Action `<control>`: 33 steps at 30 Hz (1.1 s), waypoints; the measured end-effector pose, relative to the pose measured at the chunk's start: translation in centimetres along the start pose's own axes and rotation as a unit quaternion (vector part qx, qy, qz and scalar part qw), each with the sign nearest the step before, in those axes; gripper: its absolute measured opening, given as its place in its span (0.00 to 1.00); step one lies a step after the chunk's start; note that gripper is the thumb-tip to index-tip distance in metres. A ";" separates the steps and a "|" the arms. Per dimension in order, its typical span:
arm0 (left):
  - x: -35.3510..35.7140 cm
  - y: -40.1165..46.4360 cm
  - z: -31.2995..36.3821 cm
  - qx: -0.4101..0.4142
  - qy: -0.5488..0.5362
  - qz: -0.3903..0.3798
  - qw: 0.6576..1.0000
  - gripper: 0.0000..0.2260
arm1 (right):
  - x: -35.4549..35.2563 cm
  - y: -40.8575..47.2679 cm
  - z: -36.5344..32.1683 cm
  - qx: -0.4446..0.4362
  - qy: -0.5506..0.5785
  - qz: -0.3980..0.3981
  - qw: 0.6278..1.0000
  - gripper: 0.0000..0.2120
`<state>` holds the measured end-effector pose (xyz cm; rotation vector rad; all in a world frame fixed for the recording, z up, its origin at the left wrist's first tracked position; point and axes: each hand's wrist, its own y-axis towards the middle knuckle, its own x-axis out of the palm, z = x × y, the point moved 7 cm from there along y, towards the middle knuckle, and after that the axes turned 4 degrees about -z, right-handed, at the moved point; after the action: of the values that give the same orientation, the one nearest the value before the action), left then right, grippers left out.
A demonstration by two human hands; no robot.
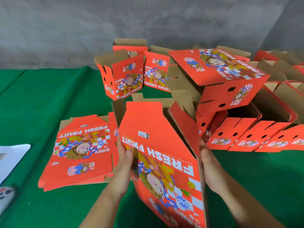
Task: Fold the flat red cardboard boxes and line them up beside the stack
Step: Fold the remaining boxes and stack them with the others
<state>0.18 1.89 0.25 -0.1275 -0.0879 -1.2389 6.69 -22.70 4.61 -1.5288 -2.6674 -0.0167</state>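
Between both hands, a half-opened red printed cardboard box (164, 155) is held above the green cloth-covered worktop (49, 102), its long axis running away from the person with the open flaps at the far end. Left hand (125, 160) grips the left panel edge; right hand (208, 163) presses flat against the right side wall, fingers straight. Stack of flat red cardboard blanks (79, 152) lies just left of the left hand. Folded red boxes (246, 137) stand in a row to the right, nearer the right hand.
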 end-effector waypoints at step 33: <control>-0.3 -4.1 0.6 0.059 0.099 0.017 0.993 0.16 | -5.6 2.7 3.7 0.123 0.064 0.065 0.988 0.34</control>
<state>-3.78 0.95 1.04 0.0965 0.0144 -1.2035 11.61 -26.02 0.54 -1.5607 -2.3643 0.2070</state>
